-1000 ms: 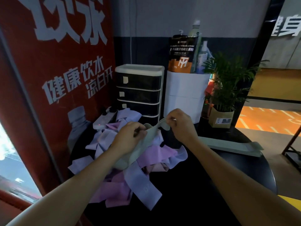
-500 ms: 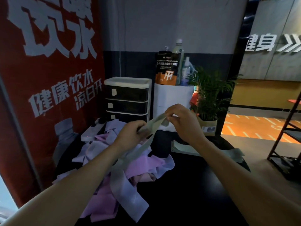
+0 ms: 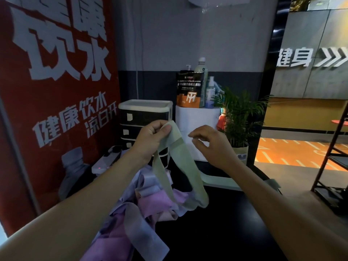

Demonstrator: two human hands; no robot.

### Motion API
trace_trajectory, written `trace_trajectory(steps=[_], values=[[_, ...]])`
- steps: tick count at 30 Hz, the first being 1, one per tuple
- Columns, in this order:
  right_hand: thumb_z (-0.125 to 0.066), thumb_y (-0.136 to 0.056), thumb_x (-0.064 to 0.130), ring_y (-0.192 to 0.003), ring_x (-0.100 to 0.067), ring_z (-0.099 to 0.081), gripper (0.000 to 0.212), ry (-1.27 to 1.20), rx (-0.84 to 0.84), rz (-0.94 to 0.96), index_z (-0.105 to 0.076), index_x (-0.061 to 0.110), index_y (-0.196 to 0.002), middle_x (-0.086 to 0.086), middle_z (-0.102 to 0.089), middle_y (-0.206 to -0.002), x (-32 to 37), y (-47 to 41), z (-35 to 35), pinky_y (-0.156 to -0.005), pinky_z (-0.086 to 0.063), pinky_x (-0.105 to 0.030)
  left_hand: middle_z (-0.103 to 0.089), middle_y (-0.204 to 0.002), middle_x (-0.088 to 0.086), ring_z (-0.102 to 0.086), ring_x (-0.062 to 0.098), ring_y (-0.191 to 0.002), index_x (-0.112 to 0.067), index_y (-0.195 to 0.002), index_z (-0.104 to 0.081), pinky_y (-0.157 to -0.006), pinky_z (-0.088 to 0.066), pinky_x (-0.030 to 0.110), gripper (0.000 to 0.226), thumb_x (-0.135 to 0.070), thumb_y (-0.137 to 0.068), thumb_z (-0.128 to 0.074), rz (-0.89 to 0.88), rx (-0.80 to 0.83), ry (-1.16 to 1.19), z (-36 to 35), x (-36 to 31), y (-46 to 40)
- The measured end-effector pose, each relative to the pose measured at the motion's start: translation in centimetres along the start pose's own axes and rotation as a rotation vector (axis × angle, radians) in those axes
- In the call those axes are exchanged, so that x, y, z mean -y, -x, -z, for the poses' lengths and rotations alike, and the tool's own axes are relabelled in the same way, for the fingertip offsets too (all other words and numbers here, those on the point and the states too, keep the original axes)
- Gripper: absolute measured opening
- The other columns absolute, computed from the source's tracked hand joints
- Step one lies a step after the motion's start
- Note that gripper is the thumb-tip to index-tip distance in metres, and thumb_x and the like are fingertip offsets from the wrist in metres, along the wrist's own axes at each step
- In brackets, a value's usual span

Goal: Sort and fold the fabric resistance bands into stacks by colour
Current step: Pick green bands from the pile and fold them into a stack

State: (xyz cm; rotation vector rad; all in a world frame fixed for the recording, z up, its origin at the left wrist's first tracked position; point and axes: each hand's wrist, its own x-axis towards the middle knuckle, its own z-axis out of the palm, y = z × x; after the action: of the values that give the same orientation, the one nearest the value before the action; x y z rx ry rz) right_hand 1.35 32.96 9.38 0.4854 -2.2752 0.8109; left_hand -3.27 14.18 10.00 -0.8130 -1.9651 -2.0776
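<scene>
My left hand (image 3: 152,138) pinches the top of a pale green fabric band (image 3: 180,166), which hangs as a loop above the black table (image 3: 216,232). A short way to the right, my right hand (image 3: 211,144) hovers with loosely curled fingers, holding nothing. Under the hanging loop lies a tangled pile of pink and lavender bands (image 3: 143,210). Another pale green band (image 3: 222,180) lies flat on the table behind my right forearm.
A black drawer unit (image 3: 145,117) and a white box (image 3: 197,121) carrying a pouch and bottles stand at the back. A potted plant (image 3: 239,117) sits at the right rear, a red poster (image 3: 56,91) fills the left, and a metal shelf (image 3: 335,162) stands far right.
The green band has been lifted clear of the pile. My right hand has let go of it and moved slightly right. The view has tilted upward.
</scene>
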Motion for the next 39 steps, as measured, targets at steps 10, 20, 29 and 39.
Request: trace_trajectory(steps=[10,20,29,39], values=[[-0.063,-0.088,0.014,-0.077,-0.019,-0.063,0.011,-0.193,-0.103,-0.241,-0.069,0.005,-0.087,-0.002,-0.065,-0.078,1.7,-1.6,0.9,-0.078,-0.055,-0.045,-0.067,-0.084,-0.003,-0.062,0.001,-0.07,-0.018,-0.09,-0.063,-0.064,-0.049,0.015,0.016,-0.003,-0.084,-0.064,-0.032,0.145,-0.06,-3.3,-0.7,0.3],[-0.055,-0.092,0.009,-0.08,-0.016,-0.057,0.015,-0.069,-0.406,-0.404,-0.068,0.003,-0.095,-0.003,-0.06,-0.084,-0.7,-1.2,3.3,-0.061,-0.041,-0.01,-0.067,-0.094,0.006,-0.062,0.021,-0.088,-0.007,-0.099,-0.063,-0.074,-0.049,0.031,0.029,0.007,-0.074,-0.065,-0.037,0.115,-0.768,-2.2,3.1,0.3],[-0.051,-0.094,0.011,-0.085,-0.019,-0.054,0.019,-0.067,-0.466,-0.623,-0.067,0.003,-0.098,-0.012,-0.064,-0.097,-4.2,0.0,4.3,-0.082,-0.052,-0.039,-0.064,-0.083,0.014,-0.062,0.032,-0.085,-0.01,-0.079,-0.062,-0.076,-0.056,0.041,0.012,-0.019,-0.087,-0.065,0.39,-0.206,-0.389,1.8,5.9,-0.2],[-0.049,-0.092,0.011,-0.065,-0.019,-0.058,0.018,-0.09,-0.453,-0.782,-0.066,0.006,-0.092,-0.008,-0.061,-0.084,-6.3,1.8,3.9,-0.053,-0.045,-0.022,-0.058,-0.072,0.007,-0.056,0.017,-0.063,-0.009,-0.075,-0.061,-0.05,-0.053,0.027,0.013,-0.019,-0.082,-0.067,0.587,-0.004,0.146,0.7,4.4,0.8]])
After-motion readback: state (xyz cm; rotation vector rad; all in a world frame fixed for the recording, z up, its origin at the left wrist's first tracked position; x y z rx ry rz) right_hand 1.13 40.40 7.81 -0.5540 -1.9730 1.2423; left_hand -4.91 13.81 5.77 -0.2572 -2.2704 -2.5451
